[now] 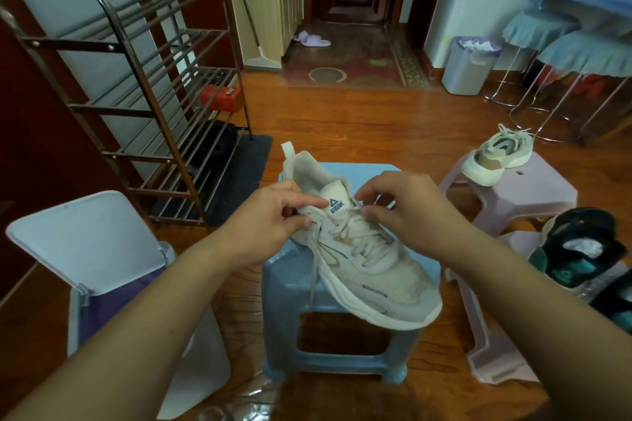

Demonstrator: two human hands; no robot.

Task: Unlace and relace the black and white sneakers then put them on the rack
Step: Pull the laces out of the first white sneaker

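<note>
At the upper left of the frame a metal rack (pixel 143 85) stands against the wall, with a red box (pixel 220 97) on one of its shelves and dark shoes low down on it. At the lower left, a white bin (pixel 102 249) sits on the wood floor with its lid swung up.

The left hand (pixel 270 219) comes in from the lower left and reaches the middle of the frame, where its grip pinches a lace (pixel 313 270) at the collar of a cream sneaker (pixel 362 260); one lace end hangs down over the front of the blue stool (pixel 328 345). The sneaker lies tilted on top of that stool, heel toward the upper left, toe toward the lower right and jutting past the stool's edge. The right hand (pixel 403 212), just right of the tongue, has curled fingers pinching the lace near the top eyelets.

Further right, a second cream sneaker (pixel 496 155) rests on a pink stool (pixel 533 191). At the right edge, a black and teal shoe (pixel 581 249) lies on another pink stool (pixel 492 345), lower in the frame. In the upper right stand a grey bin (pixel 468 68) and stools with blue frilled covers (pixel 564 41).
</note>
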